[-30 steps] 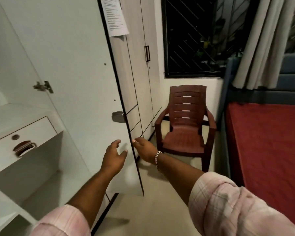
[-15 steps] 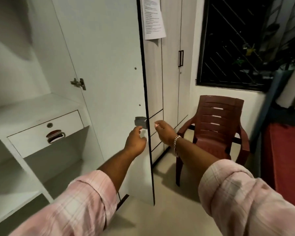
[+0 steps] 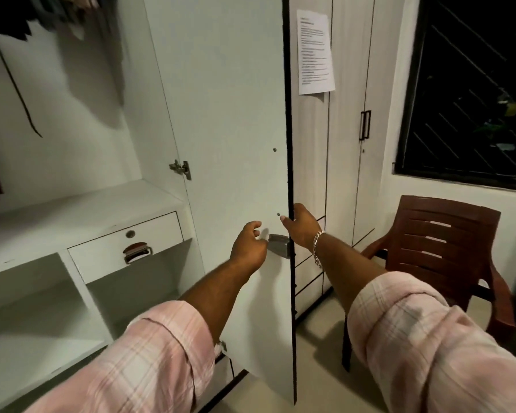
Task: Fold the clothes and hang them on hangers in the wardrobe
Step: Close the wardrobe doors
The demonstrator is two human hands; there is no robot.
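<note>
The white wardrobe door (image 3: pixel 227 114) stands open, edge-on to me. My right hand (image 3: pixel 303 226) grips its black front edge at mid height, thumb on the inner face and fingers behind the edge. My left hand (image 3: pixel 249 247) hovers with fingers apart against the inner face, just left of the metal lock plate (image 3: pixel 279 245), holding nothing. Dark hung clothes (image 3: pixel 42 13) show at the top left inside the wardrobe (image 3: pixel 81 201). No hanger is visible.
Inside the wardrobe are a shelf, a drawer with a metal handle (image 3: pixel 136 253) and open compartments below. A brown plastic chair (image 3: pixel 441 251) stands on the floor to the right. Further wardrobe doors with a taped paper (image 3: pixel 315 52) and a dark window (image 3: pixel 471 93) lie behind.
Both hands rose along the door toward the lock plate, and my right hand closed on the door's edge. The view swung left and up, bringing the hung clothes into sight.
</note>
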